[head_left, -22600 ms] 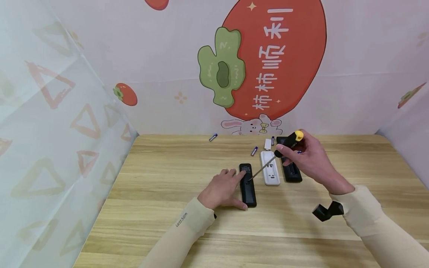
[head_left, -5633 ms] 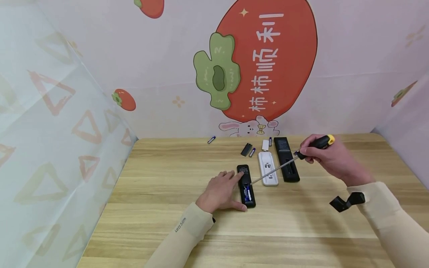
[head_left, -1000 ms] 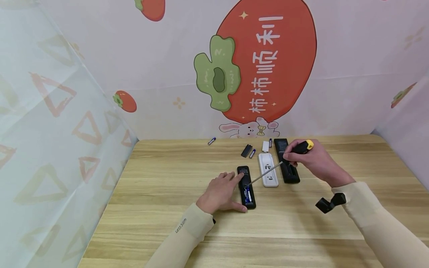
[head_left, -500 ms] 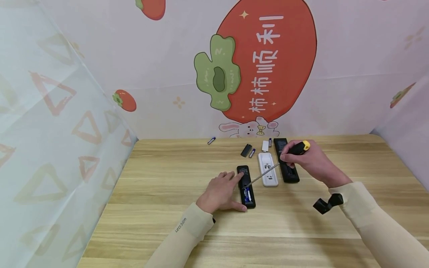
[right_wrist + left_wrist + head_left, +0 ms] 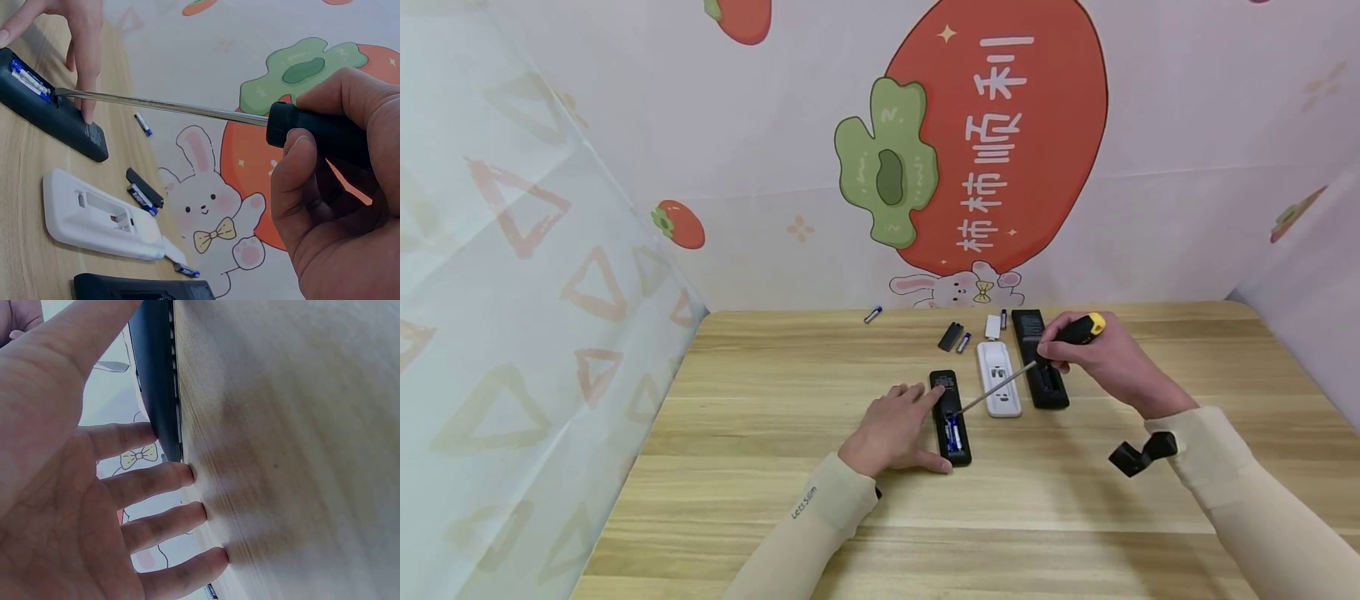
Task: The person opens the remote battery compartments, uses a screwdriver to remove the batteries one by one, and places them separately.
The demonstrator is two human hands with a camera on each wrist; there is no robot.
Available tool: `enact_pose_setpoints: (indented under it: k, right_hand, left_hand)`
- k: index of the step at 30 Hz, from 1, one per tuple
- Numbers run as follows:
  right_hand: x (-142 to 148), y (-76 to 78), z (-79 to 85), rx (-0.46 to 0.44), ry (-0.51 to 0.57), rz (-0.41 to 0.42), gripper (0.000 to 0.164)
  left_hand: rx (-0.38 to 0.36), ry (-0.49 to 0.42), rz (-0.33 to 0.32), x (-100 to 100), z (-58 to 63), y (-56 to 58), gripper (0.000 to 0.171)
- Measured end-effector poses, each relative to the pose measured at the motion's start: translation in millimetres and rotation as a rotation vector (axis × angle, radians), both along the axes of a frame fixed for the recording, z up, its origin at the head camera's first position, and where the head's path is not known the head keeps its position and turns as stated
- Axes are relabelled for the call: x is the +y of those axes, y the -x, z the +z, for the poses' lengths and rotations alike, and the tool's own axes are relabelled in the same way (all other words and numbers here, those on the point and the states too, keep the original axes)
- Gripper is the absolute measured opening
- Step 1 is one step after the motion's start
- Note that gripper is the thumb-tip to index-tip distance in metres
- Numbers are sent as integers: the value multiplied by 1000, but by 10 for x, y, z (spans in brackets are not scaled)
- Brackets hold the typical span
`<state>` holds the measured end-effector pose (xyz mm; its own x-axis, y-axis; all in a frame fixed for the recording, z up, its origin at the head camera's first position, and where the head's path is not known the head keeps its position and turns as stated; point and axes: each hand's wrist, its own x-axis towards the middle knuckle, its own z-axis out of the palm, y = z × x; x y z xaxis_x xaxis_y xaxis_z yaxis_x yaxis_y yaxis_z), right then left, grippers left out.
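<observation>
A black remote control [image 5: 942,380] lies back up on the table, its compartment holding two blue-and-white batteries [image 5: 953,435]. My left hand [image 5: 886,427] steadies it with index finger and thumb against the casing; in the left wrist view the fingers are straight, the other fingertips resting on the wood. My right hand [image 5: 1101,360] grips the black-and-yellow handle of a screwdriver [image 5: 997,386]. In the right wrist view, the flat tip of the screwdriver [image 5: 187,110] is at the upper end of the compartment, by the battery ends. Whether it touches a battery, I cannot tell.
Right of it lie a white remote [image 5: 1011,403] and a second black remote [image 5: 1049,395], both with uncovered compartments. Behind them are a black battery cover [image 5: 951,337], a white cover [image 5: 992,327] and loose batteries [image 5: 872,315]. A printed cloth backdrop [image 5: 760,250] rises at the table's rear edge.
Since the oldest frame, the black cover has come off the remote and lies behind it, baring the batteries. Lately the screwdriver tip shifts slightly about the compartment's upper end; the left hand stays.
</observation>
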<state>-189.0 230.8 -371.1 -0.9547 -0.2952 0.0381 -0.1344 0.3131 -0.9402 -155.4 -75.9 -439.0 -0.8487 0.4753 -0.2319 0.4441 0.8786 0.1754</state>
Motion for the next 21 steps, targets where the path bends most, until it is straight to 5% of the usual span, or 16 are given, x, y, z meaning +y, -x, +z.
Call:
enact_pose_setpoints:
  k: [12,21]
  right_hand:
    - [18,18,-14,10,-1,-2,18]
    - [-26,25,0,-6,-25,-2,2]
  left_hand:
    - [-20,-1,10,-2,-4,0,112]
    - [-20,-5,13,1,-8,6,113]
